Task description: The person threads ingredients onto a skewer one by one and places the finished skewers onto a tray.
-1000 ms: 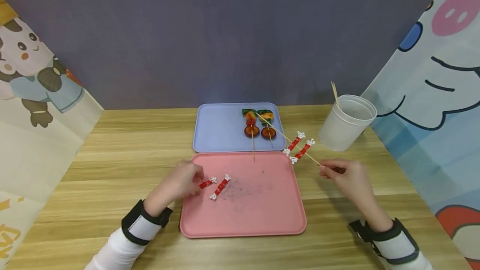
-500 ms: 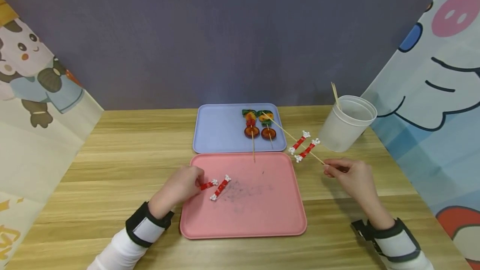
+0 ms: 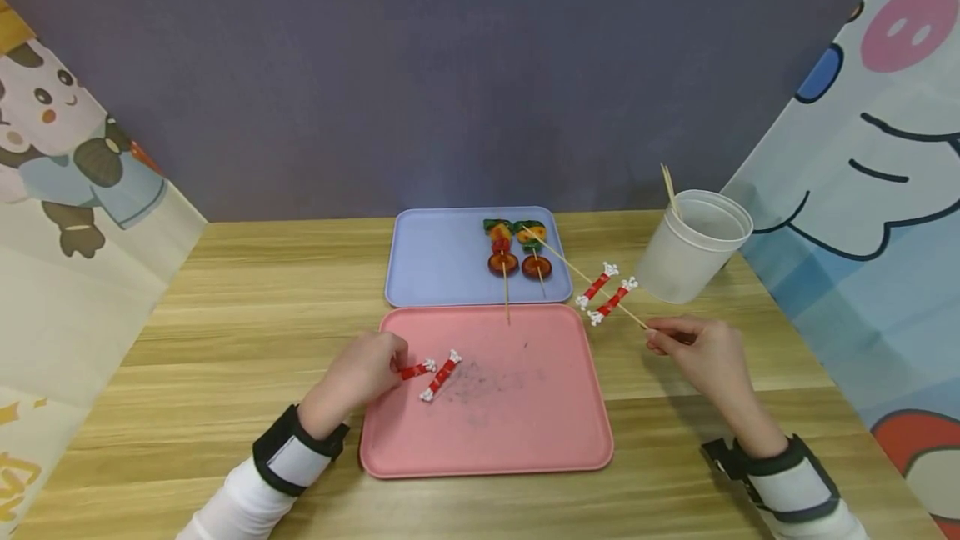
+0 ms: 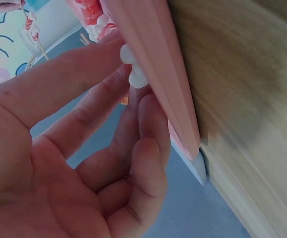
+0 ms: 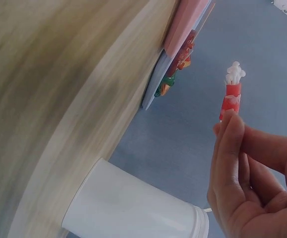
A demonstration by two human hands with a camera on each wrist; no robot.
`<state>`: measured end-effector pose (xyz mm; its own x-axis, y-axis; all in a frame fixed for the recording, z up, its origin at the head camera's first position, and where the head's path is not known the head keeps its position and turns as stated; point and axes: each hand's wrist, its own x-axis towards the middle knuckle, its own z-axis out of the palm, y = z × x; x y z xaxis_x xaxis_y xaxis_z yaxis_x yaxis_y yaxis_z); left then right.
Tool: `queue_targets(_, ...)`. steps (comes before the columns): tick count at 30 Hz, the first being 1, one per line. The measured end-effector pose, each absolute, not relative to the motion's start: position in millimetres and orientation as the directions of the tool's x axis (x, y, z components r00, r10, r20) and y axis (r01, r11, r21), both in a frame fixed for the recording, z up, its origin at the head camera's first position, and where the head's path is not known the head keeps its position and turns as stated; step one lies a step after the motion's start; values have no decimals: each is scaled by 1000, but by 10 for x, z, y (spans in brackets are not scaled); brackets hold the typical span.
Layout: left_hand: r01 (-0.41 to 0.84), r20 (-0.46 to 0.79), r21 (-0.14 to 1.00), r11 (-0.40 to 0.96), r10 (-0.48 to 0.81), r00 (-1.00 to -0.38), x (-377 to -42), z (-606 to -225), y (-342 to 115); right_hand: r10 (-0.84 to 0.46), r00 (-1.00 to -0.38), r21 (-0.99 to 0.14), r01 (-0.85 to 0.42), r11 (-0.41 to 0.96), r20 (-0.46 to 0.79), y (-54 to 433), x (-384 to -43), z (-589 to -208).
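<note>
My right hand (image 3: 697,352) pinches the lower end of a thin wooden skewer (image 3: 558,254), which slants up and left above the table. Two red toy meat pieces with white knobbed ends (image 3: 613,302) are threaded crosswise on it. At the left side of the pink tray (image 3: 525,440), my left hand (image 3: 363,377) pinches a similar red piece (image 3: 416,370), partly covered by the fingers. In the left wrist view its white knob (image 4: 133,67) shows between thumb and fingers, beside the tray rim. Another red piece with white ends (image 3: 441,377) lies on the tray, just right of that hand.
Behind the pink tray stands a blue tray (image 3: 435,261). Two finished-looking vegetable skewers (image 3: 502,261) lie on its right part, one stick reaching over the pink tray. A white bucket (image 3: 690,252) with several sticks stands at the back right, near the printed side wall.
My right hand has moved slightly right and toward me with the loaded skewer. My left hand has shifted slightly with its fingers on the red piece. Little differs over the last half second.
</note>
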<state>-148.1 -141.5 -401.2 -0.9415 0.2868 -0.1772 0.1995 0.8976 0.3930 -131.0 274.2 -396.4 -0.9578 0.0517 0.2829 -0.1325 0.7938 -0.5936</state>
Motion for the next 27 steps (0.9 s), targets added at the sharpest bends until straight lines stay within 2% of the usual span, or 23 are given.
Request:
queue_targets(6,200,-171,373,906,279,-945,-1469,-4017,-1431,44,-958,-591,-139,795,283,2720,-1314,-3947)
queue_targets(10,193,-124,390,900,259,-958,-1491,-3993,-1429,35,-958,-591,-146,794,284,2682,-1332,-3951)
queue_targets(19,249,149,523,815,200,-968,-1634,-3814,-1381,-36,-952,-660,-237,713,303,2507,-1402,-3938)
queue_targets(27,245,259,685,686,84,-962,-1748,-3638,-1362,-57,-935,-645,-285,709,350,2399,-1351,-3875)
